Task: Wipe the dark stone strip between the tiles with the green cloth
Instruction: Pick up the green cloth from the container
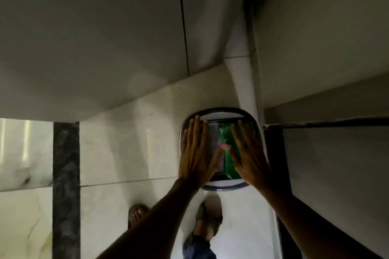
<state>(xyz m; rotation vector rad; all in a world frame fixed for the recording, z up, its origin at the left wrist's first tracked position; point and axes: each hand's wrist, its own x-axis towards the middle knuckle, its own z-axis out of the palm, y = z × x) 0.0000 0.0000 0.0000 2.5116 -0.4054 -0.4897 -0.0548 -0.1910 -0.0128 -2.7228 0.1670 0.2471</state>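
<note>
A dark stone strip [66, 185] runs down the pale tiled floor at the left. Far to its right stands a rounded bucket [219, 111] with a dark rim. A green cloth [228, 153] lies inside it, toward the right side. My left hand [196, 151] is spread flat over the bucket's left half, fingers apart. My right hand [249, 157] is spread over the right half, its fingers lying partly over the cloth. Neither hand grips anything that I can see.
Pale floor tiles [117, 149] lie between the strip and the bucket. My sandalled feet [208, 218] stand just below the bucket. A large grey panel [94, 27] fills the top, and a dark-edged frame [273, 153] rises right beside the bucket.
</note>
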